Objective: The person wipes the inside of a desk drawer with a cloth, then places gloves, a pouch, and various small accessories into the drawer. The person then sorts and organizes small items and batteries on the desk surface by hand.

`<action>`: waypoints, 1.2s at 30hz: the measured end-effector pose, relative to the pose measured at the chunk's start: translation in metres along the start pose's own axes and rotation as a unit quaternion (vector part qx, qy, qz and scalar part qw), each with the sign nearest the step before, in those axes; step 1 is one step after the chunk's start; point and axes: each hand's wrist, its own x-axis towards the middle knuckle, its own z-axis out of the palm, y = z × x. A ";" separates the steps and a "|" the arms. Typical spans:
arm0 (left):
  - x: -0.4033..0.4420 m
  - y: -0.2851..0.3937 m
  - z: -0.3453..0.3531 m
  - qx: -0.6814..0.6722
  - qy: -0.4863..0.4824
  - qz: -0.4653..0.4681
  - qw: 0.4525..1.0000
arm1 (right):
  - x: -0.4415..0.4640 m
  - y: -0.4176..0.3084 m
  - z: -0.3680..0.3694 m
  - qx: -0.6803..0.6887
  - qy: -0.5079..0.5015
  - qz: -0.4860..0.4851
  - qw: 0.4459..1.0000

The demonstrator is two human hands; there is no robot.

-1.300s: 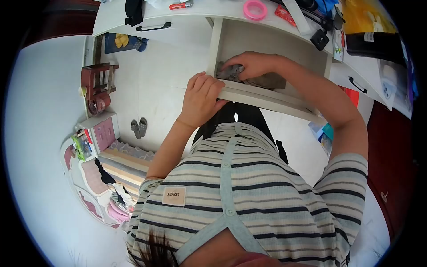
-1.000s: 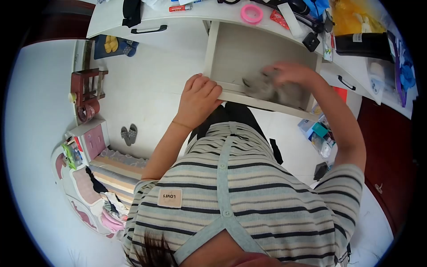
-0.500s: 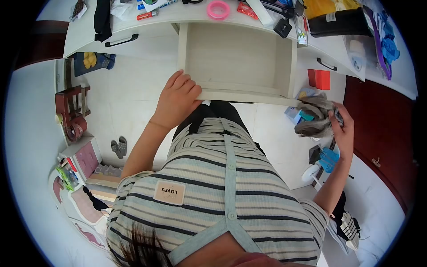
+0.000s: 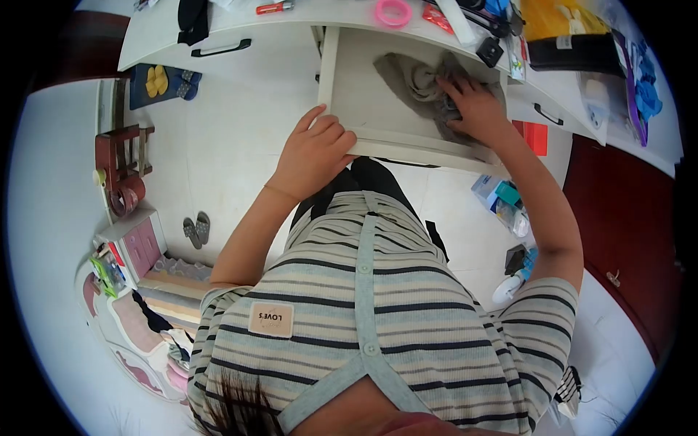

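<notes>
"Since the earlier frame, the grey cloth (image 4: 414, 80) has come from beside the drawer (image 4: 363, 94) into it, along with my right hand (image 4: 481, 112)."

"Where exactly is it?"

"On the drawer floor, from the middle to the right end. My right fingers are spread over it; I can't tell whether they pinch a fold."

"And the left?"

"My left hand (image 4: 314, 151) holds the drawer's front left corner, fingers bent over the edge, thumb outside. I'd keep that brace: the drawer is pulled out below the surface (image 4: 320, 16), and pressing inside could shift it."

"Anything to improve on the right?"

"The cloth looks bunched near the hand while its left part lies loose. I judge a flatter spread, under even pressure, gives better contact."
</notes>
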 end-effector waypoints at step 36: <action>0.002 0.000 0.003 0.008 0.000 0.004 1.000 | 0.006 -0.013 0.008 -0.189 -0.214 -0.248 0.926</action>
